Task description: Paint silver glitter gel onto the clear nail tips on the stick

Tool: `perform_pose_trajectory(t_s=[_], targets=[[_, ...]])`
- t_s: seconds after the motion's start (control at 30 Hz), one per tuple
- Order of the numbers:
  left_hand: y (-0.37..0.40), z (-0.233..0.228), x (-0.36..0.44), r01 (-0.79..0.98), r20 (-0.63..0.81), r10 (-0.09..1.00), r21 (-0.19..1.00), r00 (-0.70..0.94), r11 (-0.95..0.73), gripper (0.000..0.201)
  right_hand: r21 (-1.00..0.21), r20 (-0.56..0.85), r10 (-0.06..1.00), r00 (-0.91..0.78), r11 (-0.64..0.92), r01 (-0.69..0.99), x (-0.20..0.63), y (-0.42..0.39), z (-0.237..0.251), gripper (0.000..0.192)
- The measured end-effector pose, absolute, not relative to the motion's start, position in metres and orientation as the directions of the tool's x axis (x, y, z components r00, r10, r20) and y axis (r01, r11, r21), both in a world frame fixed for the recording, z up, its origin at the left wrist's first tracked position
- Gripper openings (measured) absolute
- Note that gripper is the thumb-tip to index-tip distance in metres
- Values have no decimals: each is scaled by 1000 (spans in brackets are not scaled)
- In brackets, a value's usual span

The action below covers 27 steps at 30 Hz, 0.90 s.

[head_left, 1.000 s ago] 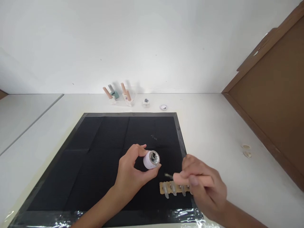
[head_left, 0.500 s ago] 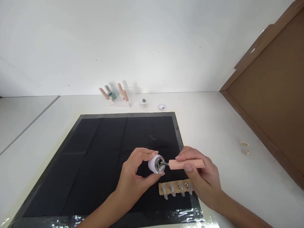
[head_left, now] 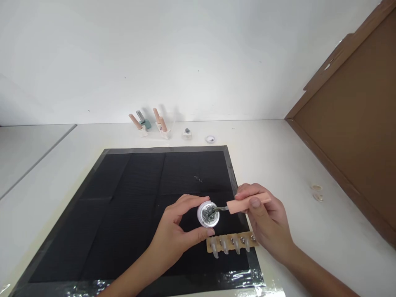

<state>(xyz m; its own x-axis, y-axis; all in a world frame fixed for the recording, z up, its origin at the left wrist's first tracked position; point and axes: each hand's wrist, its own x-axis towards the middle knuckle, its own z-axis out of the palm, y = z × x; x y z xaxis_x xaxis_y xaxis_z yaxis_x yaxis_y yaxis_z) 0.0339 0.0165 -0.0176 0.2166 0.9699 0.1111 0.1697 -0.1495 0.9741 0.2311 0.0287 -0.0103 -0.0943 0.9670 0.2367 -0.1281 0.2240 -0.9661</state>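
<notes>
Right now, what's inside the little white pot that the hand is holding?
The little white pot in the left hand holds dark grey, shiny stuff. The brush from the right hand dips into it. The bottom of the pot is covered.

two bare forearms, no sleeves in view; left hand (head_left: pixel 175 231) and right hand (head_left: pixel 267 225) ungloved, ringless.

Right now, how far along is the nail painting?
Done: the small jar is open, held in the left hand. In hand: the right hand dips the pink-handled brush into it. Left: the clear nail tips on their strip look unpainted.
</notes>
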Motion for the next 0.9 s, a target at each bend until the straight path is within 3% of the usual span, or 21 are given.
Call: perform_pose_trajectory(t_s=[0.2, 0.7, 0.9], targets=[[16, -15, 33, 76, 22, 979, 996, 205, -39, 43, -950, 275, 959, -74, 258, -177, 234, 29, -14, 20], [15, -13, 34, 52, 38, 974, 997, 222, -51, 46, -933, 343, 936, -80, 330, -143, 237, 28, -11, 21], [16, -14, 33, 62, 22, 974, 997, 226, -36, 46, -899, 434, 892, -128, 420, -121, 238, 30, -9, 18]])
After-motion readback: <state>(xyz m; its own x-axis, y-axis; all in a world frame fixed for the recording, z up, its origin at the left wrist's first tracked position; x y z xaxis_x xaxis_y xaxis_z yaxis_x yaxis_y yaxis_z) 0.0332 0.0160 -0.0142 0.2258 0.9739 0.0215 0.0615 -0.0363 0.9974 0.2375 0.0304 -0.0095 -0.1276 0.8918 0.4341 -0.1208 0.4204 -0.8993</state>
